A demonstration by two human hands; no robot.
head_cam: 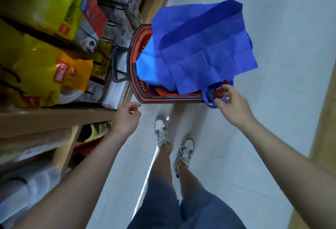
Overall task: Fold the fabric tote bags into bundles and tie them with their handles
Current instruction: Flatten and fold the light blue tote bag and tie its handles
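I see the right hand pinching the handle of the blue bag, which lies spread over the red basket just ahead. The left hand hangs loosely curled and holds nothing, beside the shelf.

The royal-blue tote bag lies unfolded and creased across the red basket, overhanging its far and right rims. A lighter blue bag shows beneath by the left rim, a red one at the near rim. My right hand pinches the blue handle.
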